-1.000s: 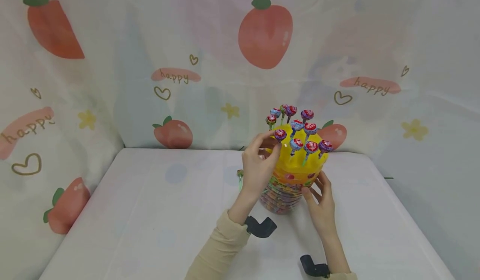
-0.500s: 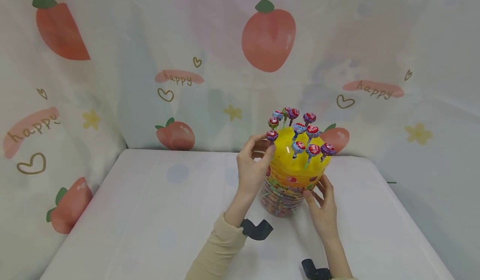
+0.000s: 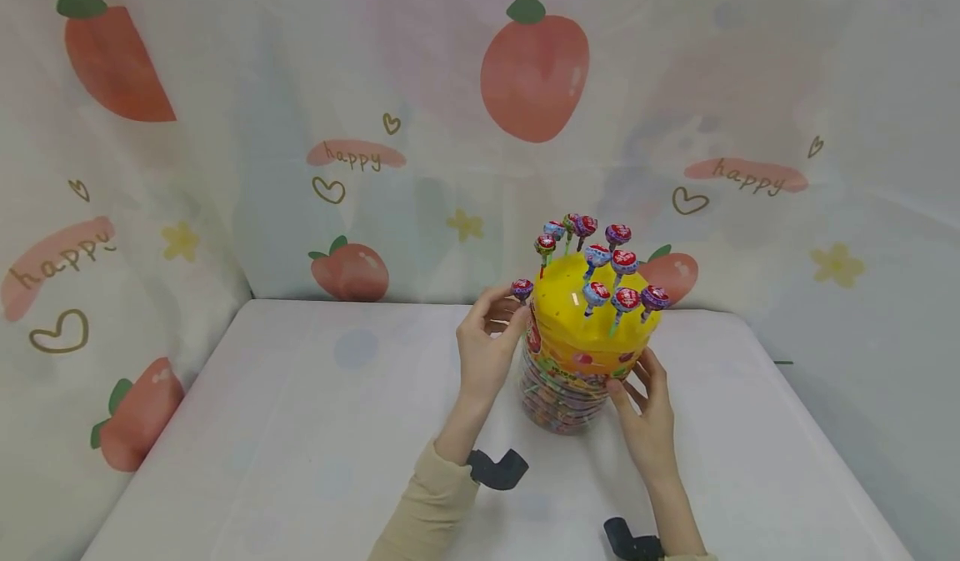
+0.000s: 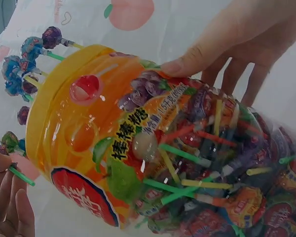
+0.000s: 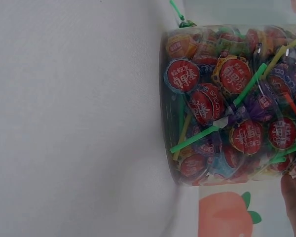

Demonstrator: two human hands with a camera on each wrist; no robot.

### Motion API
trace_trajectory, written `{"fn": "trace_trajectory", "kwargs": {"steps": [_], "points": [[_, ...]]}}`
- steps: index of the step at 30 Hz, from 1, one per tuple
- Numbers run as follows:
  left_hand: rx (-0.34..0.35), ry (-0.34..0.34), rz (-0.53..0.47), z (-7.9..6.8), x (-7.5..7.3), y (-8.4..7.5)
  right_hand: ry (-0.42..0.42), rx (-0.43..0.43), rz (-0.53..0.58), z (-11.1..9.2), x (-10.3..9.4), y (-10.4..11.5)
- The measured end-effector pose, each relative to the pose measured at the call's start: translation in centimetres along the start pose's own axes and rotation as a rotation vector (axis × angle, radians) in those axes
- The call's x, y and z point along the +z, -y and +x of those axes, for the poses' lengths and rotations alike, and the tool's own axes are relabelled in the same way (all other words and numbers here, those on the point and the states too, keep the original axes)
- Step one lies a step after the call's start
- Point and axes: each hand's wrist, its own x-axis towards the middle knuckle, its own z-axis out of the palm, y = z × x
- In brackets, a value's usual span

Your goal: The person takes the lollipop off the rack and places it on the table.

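A large clear plastic jar [image 3: 562, 394] with a yellow top [image 3: 570, 311] stands on the table, packed with wrapped lollipops. Several lollipops [image 3: 626, 298] stick up from holes in that top. My left hand [image 3: 483, 353] pinches a purple-wrapped lollipop [image 3: 522, 289] just off the top's left side. Its green stick [image 4: 22, 176] points out below the fingers in the left wrist view. On the opposite side, my right hand [image 3: 647, 415] holds the jar, thumb on the printed label [image 4: 138, 133] and the other fingers round behind.
A white cloth covers the table [image 3: 337, 428], and a fruit-printed curtain [image 3: 420, 69] hangs behind and at the sides. In the right wrist view, a green stick with a green wrapper [image 5: 187, 23] shows past the jar's base. Black curved pieces [image 3: 498, 469] sit at both wrists.
My left hand has drawn the purple lollipop left and slightly down, from over the yellow top to beside it. The right hand stays at the jar.
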Motion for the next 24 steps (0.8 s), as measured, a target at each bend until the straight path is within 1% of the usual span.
{"fn": "trace_trajectory", "kwargs": {"steps": [5,11,18,20,24], "points": [[-0.055,-0.028,0.017,-0.4,-0.6,1.6,0.003,-0.008,-0.003,0.0,0.0,0.1],[-0.142,-0.071,0.048,-1.1,-1.3,3.9,0.002,-0.002,-0.007,0.0,0.0,-0.1],[-0.242,-0.091,0.073,-1.5,-2.1,6.5,0.005,-0.006,-0.001,-0.1,0.2,0.1],[-0.248,-0.100,0.085,-1.6,-2.2,7.0,0.002,-0.001,-0.002,-0.1,0.2,0.2],[-0.234,-0.118,0.105,-1.8,-2.6,7.9,-0.005,0.010,-0.005,0.0,0.2,0.2]]}}
